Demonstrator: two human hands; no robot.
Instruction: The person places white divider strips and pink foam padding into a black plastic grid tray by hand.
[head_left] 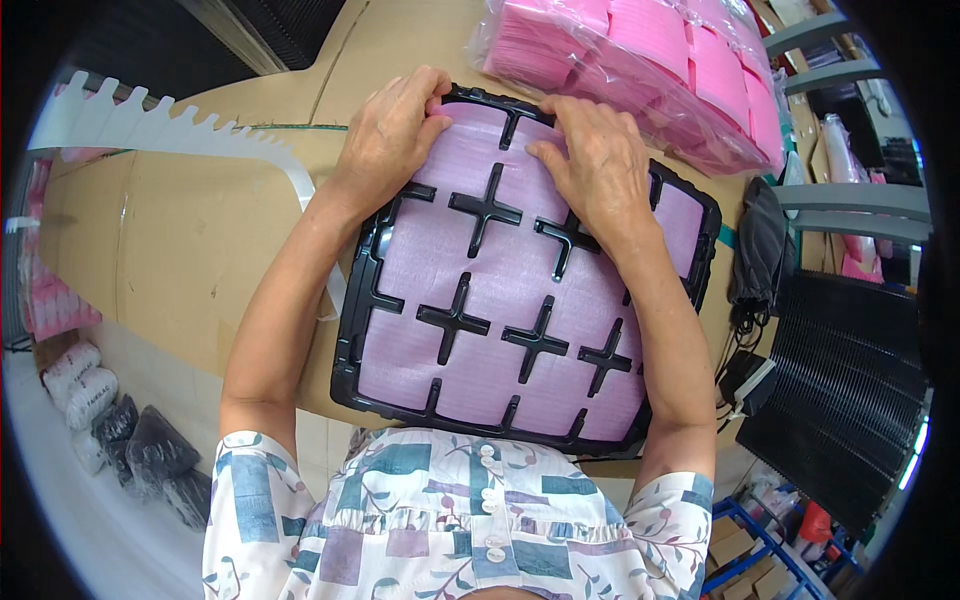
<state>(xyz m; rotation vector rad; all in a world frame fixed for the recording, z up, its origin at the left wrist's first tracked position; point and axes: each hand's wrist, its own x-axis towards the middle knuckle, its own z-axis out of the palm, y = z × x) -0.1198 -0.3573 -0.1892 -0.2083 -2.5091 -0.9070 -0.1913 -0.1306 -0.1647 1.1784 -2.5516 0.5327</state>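
Observation:
A black plastic tray (350, 345) lies in front of me, tilted slightly, with cross-shaped black dividers standing up between its compartments. Thin pink foam sheets (490, 375) fill the compartments. My left hand (392, 130) is at the far left corner, its fingers curled over the rim and its thumb by the foam. Farther right along the same rim, my right hand (605, 165) has bent fingers over the edge, with the thumb on the foam side. My right forearm hides part of the tray's right-hand compartments.
Clear plastic bags of stacked pink foam pieces (640, 50) sit beyond the tray on the brown cardboard-covered table (180, 230). A white notched strip (190, 125) curves along the left. Black ridged trays (840, 390) and a dark cloth bundle (757, 245) are at right.

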